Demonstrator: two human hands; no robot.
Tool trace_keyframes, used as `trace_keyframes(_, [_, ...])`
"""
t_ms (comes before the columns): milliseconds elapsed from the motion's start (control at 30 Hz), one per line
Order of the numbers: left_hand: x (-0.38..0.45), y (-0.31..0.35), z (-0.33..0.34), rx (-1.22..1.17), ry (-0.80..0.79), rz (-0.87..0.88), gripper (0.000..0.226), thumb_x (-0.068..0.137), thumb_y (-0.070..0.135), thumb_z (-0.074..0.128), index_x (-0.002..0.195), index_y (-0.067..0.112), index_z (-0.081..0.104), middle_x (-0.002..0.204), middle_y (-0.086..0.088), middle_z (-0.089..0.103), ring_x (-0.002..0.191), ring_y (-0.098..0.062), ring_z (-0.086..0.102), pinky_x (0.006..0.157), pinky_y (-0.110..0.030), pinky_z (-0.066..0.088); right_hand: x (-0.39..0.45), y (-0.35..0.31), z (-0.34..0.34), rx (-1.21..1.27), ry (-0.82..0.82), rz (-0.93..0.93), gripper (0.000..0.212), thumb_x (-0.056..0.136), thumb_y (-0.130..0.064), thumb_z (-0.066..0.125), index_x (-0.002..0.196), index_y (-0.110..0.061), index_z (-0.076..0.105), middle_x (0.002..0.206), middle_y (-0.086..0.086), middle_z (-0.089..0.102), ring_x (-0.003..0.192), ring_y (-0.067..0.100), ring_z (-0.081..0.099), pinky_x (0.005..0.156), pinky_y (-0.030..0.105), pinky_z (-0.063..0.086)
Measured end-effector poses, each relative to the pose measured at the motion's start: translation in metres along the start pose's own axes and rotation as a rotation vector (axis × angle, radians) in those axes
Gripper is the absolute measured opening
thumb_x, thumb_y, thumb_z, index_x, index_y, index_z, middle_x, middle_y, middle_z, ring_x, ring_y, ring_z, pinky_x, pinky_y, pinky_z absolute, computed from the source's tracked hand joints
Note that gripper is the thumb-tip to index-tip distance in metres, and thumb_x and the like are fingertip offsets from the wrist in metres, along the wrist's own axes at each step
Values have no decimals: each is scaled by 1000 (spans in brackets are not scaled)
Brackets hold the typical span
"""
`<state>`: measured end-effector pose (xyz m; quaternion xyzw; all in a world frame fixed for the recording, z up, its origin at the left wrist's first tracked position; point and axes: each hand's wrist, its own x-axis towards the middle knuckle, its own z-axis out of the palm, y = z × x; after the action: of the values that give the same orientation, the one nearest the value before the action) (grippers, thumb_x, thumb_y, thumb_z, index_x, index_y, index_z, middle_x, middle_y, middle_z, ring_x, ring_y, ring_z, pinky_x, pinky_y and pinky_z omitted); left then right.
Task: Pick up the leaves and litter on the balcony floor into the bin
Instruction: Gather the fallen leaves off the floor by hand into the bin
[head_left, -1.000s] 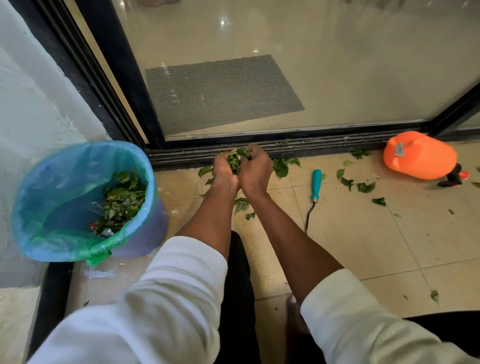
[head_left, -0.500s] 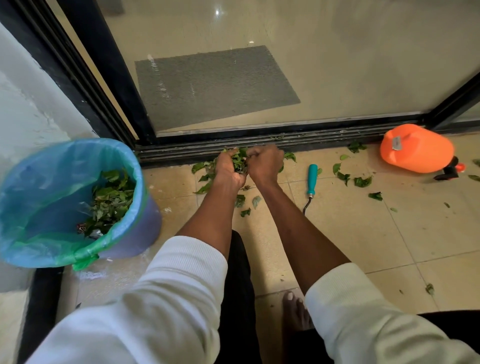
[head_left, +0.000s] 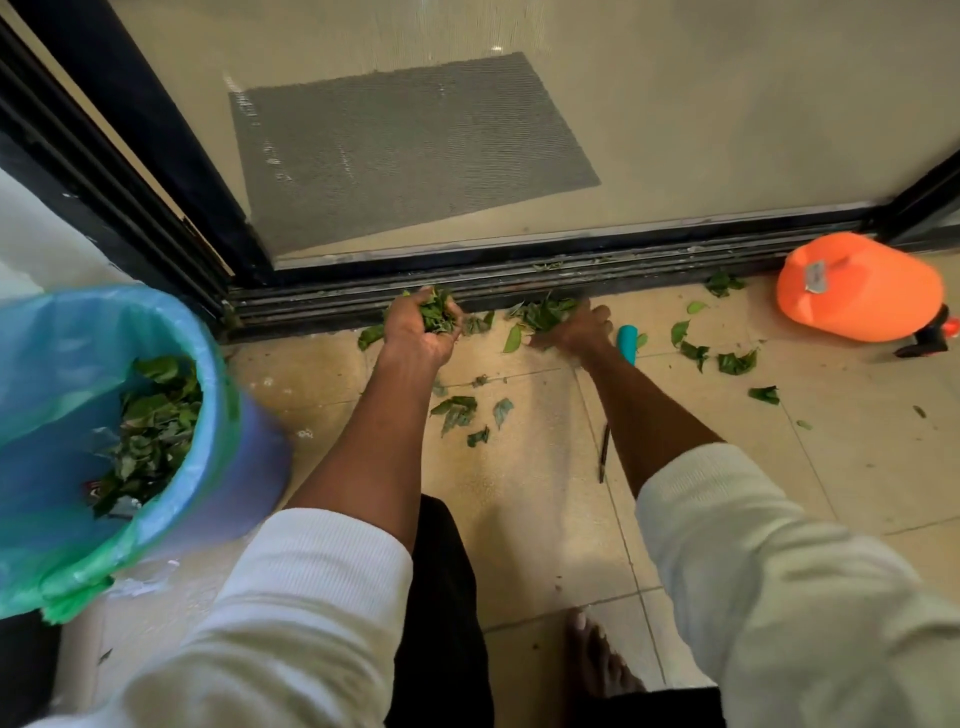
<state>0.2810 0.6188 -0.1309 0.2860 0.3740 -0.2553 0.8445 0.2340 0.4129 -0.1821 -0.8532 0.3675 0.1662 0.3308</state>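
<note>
Left hand (head_left: 422, 332) cups a clump of torn green leaves (head_left: 435, 312), fingers curled round them. Right hand (head_left: 571, 330) rests on more green leaves (head_left: 543, 314) beside the black door track (head_left: 623, 278), near the blue-lined bin (head_left: 208, 415).

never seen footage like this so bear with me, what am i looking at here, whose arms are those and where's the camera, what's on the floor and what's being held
There is no machine here. A person wears a camera on the head, looking forward and down, so the two arms in white sleeves are their own. There is only this one view.

The left hand has its fingers curled around a bunch of green leaves. The right hand is spread over a leaf pile by the sliding door track; whether it grips any is hard to tell.

On the tiled floor lie scattered leaves, a tool with a teal handle partly behind the right arm, and an orange container tipped on its side. At left stands the bin, lined with a blue-green bag and already holding leaves.
</note>
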Motion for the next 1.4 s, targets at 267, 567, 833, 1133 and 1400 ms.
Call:
trace_keyframes(267, [5,-2,-2,7,36,31,7,99,6,48,99,7,55,83,-10,54,69,-19,53,59,-27,48,7,-15,25,-94,71,-172,108,68,-33,88,150,-6,23,155,21,21,141,39,20,114,49,29])
trace_keyframes(567, [-1,0,-1,35,44,51,11,99,8,47,91,6,54,81,-10,53,68,-18,52,62,-28,48,-2,-20,40,-299,26,-501,71,81,-19,79,142,-19,42,139,18,41,129,36,39,103,46,42])
trace_keyframes(833, [-11,9,-6,31,71,85,16,99,10,47,86,5,55,79,-9,55,69,-18,53,64,-28,47,-16,-46,46,-732,-33,-699,72,93,-7,58,153,-33,28,146,22,32,125,38,47,99,45,50])
trace_keyframes(1133, [-15,23,-21,73,88,111,12,99,11,48,95,6,58,84,-10,58,73,-19,55,73,-30,47,-45,-42,60,-777,106,-782,28,96,-3,51,120,-4,65,115,16,62,101,31,62,85,40,55])
trace_keyframes(1400, [-16,9,-20,138,83,86,15,98,11,46,87,9,56,81,-9,57,67,-20,54,62,-30,45,-54,-24,59,-508,70,-586,15,93,-6,60,102,-7,72,89,11,71,76,22,67,76,37,59])
